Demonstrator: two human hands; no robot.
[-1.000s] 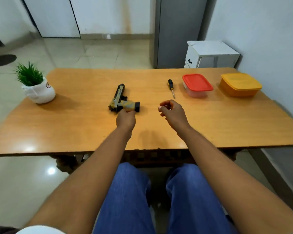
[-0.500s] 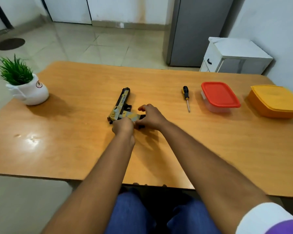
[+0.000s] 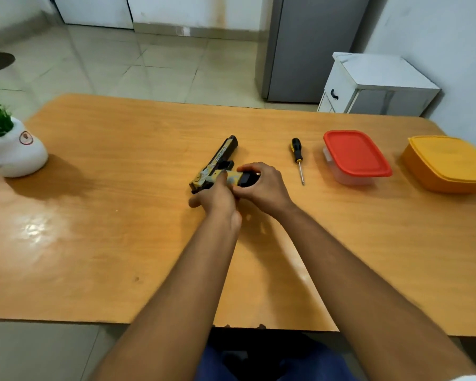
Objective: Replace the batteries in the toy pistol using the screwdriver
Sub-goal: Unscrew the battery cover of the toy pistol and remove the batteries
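A black and yellow toy pistol [image 3: 221, 158] lies flat on the wooden table [image 3: 121, 215], barrel pointing away from me. My left hand [image 3: 217, 196] holds its grip from the near side, thumb on top. My right hand [image 3: 261, 185] curls around the black butt end of the grip. A screwdriver [image 3: 297, 158] with a black and yellow handle lies on the table to the right of the pistol, tip toward me, touched by neither hand.
A clear box with a red lid [image 3: 355, 158] and an orange lidded box [image 3: 448, 163] stand at the right. A white pot with a green plant [image 3: 8, 147] sits at the far left. A white cabinet [image 3: 374, 83] stands beyond the table.
My right hand moved left from mid-table onto the pistol's grip end. My left hand stayed on the grip. The camera moved closer and tilted down.
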